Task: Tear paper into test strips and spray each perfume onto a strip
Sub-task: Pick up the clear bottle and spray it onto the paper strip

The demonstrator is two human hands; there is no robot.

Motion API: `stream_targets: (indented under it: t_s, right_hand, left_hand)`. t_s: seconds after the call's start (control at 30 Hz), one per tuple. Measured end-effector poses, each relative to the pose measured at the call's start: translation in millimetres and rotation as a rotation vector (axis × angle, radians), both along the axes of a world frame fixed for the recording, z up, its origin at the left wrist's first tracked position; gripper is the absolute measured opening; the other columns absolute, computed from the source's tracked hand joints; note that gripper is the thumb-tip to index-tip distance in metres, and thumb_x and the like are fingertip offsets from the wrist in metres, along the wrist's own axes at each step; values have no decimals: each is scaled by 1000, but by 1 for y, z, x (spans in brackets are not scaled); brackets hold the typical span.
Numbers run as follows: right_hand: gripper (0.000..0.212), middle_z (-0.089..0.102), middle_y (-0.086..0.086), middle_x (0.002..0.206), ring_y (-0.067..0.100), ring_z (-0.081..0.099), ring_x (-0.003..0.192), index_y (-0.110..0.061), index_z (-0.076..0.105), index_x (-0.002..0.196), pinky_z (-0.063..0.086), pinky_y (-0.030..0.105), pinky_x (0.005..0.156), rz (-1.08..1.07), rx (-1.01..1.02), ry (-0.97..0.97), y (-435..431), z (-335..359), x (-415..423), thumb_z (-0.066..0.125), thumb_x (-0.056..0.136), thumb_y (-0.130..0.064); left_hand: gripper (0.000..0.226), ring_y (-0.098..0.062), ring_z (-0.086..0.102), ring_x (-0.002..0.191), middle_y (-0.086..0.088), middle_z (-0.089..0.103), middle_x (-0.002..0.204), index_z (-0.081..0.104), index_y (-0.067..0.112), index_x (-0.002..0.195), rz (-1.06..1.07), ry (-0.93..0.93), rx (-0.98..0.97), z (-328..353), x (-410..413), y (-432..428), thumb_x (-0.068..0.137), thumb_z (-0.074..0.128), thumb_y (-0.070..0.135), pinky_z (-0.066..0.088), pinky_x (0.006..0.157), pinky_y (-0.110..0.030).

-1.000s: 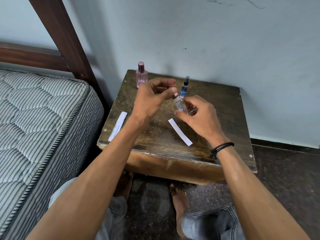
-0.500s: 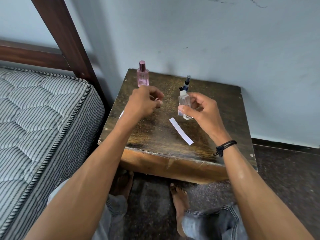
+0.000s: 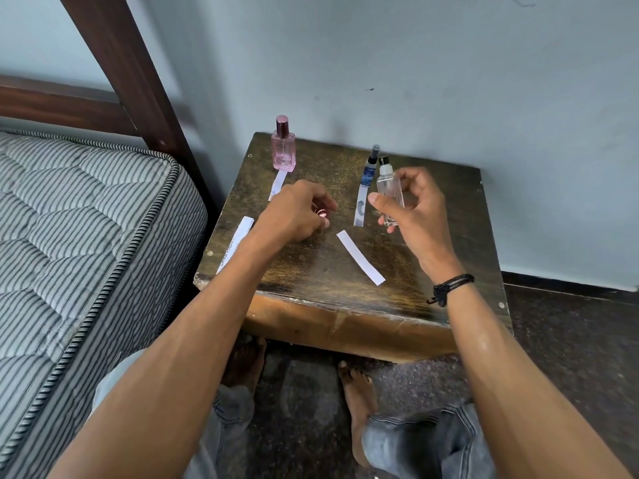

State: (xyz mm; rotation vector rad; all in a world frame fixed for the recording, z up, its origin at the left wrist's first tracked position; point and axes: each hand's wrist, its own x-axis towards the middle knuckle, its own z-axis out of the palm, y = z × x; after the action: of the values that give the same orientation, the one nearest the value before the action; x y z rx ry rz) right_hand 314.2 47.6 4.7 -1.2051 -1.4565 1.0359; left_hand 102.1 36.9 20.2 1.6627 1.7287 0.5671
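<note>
My right hand (image 3: 413, 209) holds a clear perfume bottle (image 3: 390, 191) upright above the wooden table (image 3: 311, 288), its spray head bare. Low over the table's middle, my left hand (image 3: 295, 212) is closed on the bottle's small pink cap (image 3: 321, 213). One blank paper strip (image 3: 360, 257) lies diagonally between my hands. A pink perfume bottle (image 3: 283, 145) stands at the back left with a strip (image 3: 277, 184) in front of it. Behind the clear bottle is a slim blue bottle (image 3: 370, 169), and a marked strip (image 3: 360, 206) lies in front of it. A printed strip (image 3: 235, 248) lies by the left edge.
A striped mattress (image 3: 79, 236) and a dark wooden bed frame (image 3: 131, 74) are at the left. The table stands against a pale wall (image 3: 415, 63). My bare feet (image 3: 356, 392) rest on the dark floor under the table's front edge.
My left hand pulled the cap off the clear bottle and came down toward the table with it. My right hand turned the bottle upright and shifted it right.
</note>
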Motion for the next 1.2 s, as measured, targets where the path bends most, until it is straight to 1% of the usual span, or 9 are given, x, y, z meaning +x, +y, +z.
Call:
stream_targets:
  t_s: [0.17, 0.27, 0.37, 0.47, 0.53, 0.67, 0.8, 0.93, 1.2]
  right_hand:
    - [38, 70, -2, 103, 15, 69, 62, -22, 61, 110, 51, 26, 48, -4, -9, -27, -1, 1, 0, 86, 83, -25]
    - [37, 71, 2, 106, 15, 67, 64, -28, 59, 106, 50, 25, 48, -13, -16, -3, -2, 4, 0, 86, 82, -26]
    - [38, 74, 0, 106, 12, 65, 64, -31, 57, 104, 47, 22, 47, -28, -38, 44, -3, 8, -1, 86, 80, -27]
    - [38, 74, -6, 101, 10, 62, 67, -31, 57, 105, 44, 22, 46, -44, -68, 82, -5, 8, -2, 85, 81, -24]
    - [37, 73, -9, 97, 12, 57, 65, -31, 58, 106, 41, 24, 46, -51, -94, 121, -7, 8, -2, 84, 82, -21]
    - [38, 71, -10, 93, 9, 50, 60, -25, 57, 110, 39, 21, 46, -52, -132, 192, -10, 10, -1, 82, 84, -15]
    - [38, 70, -8, 92, 8, 49, 58, -22, 57, 112, 38, 20, 46, -38, -145, 191, -12, 11, -2, 81, 86, -9]
    - [38, 71, -11, 87, 5, 46, 54, -21, 57, 112, 37, 19, 46, -25, -161, 168, -11, 11, -4, 81, 86, -8]
    - [39, 70, -7, 92, 3, 49, 56, -21, 58, 113, 39, 17, 46, -42, -170, 139, -10, 12, -4, 82, 85, -10]
  left_hand:
    - [32, -10, 66, 95, 7, 73, 106, 74, 27, 106, -39, 8, 7, -1, 1, 0, 79, 83, 14, 52, 88, -29]
    - [25, -11, 61, 93, 4, 70, 109, 75, 26, 101, -60, 28, 114, -1, 4, 1, 78, 84, 23, 49, 84, -28]
    - [24, -21, 50, 112, 2, 67, 112, 76, 21, 101, -147, 197, 262, -6, 12, -2, 81, 78, 35, 45, 95, -38]
    - [27, -24, 42, 121, 5, 64, 116, 75, 23, 106, -218, 361, 280, -15, 19, -7, 84, 74, 38, 39, 95, -43]
    - [31, -24, 40, 124, 4, 63, 119, 74, 24, 113, -240, 406, 263, -19, 22, -8, 84, 73, 36, 36, 95, -43]
    - [27, -24, 41, 122, 5, 62, 117, 74, 27, 112, -262, 405, 273, -20, 23, -9, 85, 73, 33, 35, 96, -44]
    - [22, -23, 42, 120, 6, 62, 112, 75, 27, 106, -261, 392, 281, -23, 23, -9, 84, 74, 33, 35, 94, -43]
    - [19, -21, 43, 118, 9, 63, 110, 75, 29, 101, -255, 395, 304, -25, 22, -7, 83, 75, 35, 32, 93, -41]
    - [10, -20, 45, 113, 13, 64, 106, 74, 29, 91, -255, 404, 332, -27, 24, -6, 82, 76, 32, 28, 88, -37]
